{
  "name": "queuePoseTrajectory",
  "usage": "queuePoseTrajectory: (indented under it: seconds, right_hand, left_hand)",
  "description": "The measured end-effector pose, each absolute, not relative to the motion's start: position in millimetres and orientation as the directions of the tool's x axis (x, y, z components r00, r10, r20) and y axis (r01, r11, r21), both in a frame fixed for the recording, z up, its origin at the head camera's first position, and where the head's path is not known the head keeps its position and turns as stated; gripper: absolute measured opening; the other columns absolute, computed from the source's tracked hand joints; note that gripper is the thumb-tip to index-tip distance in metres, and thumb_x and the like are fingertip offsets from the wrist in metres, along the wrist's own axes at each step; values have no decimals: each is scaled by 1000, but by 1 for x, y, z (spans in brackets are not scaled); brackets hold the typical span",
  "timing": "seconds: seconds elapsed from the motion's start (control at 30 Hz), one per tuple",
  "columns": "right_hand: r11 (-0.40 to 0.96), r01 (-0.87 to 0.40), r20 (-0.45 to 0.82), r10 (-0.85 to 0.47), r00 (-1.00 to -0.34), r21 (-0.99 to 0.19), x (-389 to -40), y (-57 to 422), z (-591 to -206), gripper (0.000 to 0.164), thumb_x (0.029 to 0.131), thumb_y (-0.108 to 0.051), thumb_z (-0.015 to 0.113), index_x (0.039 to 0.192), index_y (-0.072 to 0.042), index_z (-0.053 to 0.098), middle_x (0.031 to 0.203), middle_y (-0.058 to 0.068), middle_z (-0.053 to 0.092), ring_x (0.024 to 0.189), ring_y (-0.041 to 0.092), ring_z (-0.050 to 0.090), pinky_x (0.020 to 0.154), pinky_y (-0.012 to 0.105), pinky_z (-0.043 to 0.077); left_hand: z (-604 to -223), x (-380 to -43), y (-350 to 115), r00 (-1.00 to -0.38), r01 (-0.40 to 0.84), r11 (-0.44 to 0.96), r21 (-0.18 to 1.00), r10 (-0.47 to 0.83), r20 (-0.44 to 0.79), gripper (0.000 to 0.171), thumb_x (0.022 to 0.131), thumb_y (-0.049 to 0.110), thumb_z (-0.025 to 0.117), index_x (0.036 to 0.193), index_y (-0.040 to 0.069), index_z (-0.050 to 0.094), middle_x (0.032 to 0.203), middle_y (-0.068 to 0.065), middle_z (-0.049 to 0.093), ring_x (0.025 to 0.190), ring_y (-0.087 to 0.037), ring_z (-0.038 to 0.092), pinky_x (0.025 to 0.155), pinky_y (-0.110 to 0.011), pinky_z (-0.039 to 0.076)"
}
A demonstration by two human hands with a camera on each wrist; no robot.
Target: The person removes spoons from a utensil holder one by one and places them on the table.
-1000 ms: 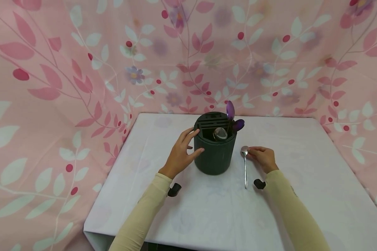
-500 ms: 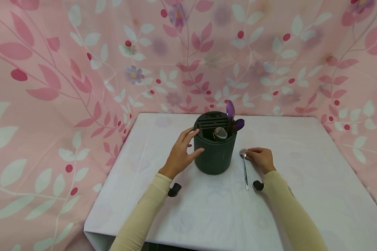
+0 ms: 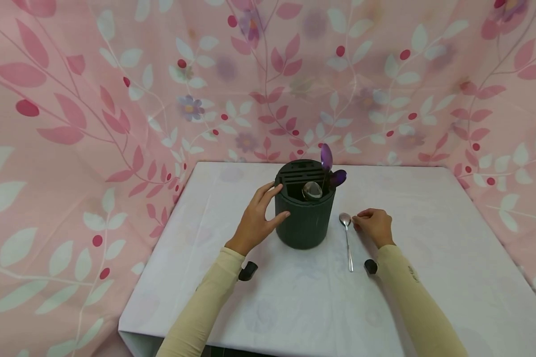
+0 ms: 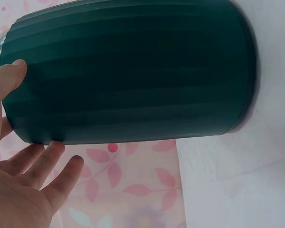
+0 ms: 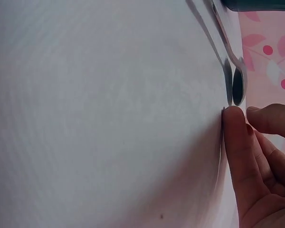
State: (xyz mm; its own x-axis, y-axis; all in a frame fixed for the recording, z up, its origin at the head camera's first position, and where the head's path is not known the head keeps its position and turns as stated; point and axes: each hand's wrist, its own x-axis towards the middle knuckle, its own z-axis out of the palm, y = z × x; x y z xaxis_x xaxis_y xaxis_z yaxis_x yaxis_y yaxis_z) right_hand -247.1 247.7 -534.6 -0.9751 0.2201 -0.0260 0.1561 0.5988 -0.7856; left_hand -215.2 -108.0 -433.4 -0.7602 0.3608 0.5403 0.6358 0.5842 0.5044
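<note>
A dark green ribbed utensil holder (image 3: 303,218) with a slotted top section stands upright on the table. My left hand (image 3: 256,220) rests at its left side, fingers spread and lightly bent near the rim and thumb along the front wall. In the left wrist view the thumb and some fingertips touch the holder (image 4: 133,76). A silver spoon (image 3: 347,243) lies on the cloth right of the holder, bowl away from me. Just right of its bowl is my right hand (image 3: 374,225), holding nothing. In the right wrist view the spoon's bowl (image 5: 239,85) sits just beyond the fingertips.
Two purple spoons (image 3: 326,157) and a silver round-bowled utensil (image 3: 312,191) stand in the holder's open section. White cloth covers the table (image 3: 295,307). A pink floral curtain (image 3: 232,74) hangs behind and at both sides.
The right hand's fingers have let go of the spoon's bowl and drawn slightly right. The spoon has tilted a little, its bowl shifting left. The left hand and holder stay put.
</note>
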Motion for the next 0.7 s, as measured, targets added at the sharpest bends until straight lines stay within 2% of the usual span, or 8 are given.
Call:
queuePoseTrajectory:
  seconds: [0.2,0.3,0.5,0.7]
  right_hand:
    - [592,169,-30,237,-971,-788,-244,250,-532,27,88,-22,72,102,2,71,80,9,73,71,18,69,77,34,50]
    - [595,158,-11,242,-970,-788,-243,251,-530,27,88,-21,72,101,2,71,80,10,73,71,18,70,74,31,50]
    - [543,128,8,241,-971,-830,-244,251,-517,27,89,-22,72,103,0,70,87,13,73,70,15,71,63,16,52]
    - [478,-1,118,215,-970,-879,-245,242,-485,26,90,-18,71,104,3,70,92,20,72,69,12,71,63,15,54]
  left_hand:
    - [-433,-215,-108,-762,632,592,500,360,538,74,86,34,75,149,18,40,150,-7,36,135,-16,39,107,-38,39]
    - [-432,-215,-107,-761,634,594,495,362,539,74,86,34,75,149,18,40,150,-7,36,135,-17,39,107,-38,39]
    - [-432,-214,-107,-751,645,586,491,368,548,75,86,32,76,149,17,40,150,-9,36,135,-20,40,107,-40,40]
    - [-433,-216,-107,-737,658,579,482,363,569,75,85,31,77,149,16,41,150,-9,37,134,-21,42,106,-40,41]
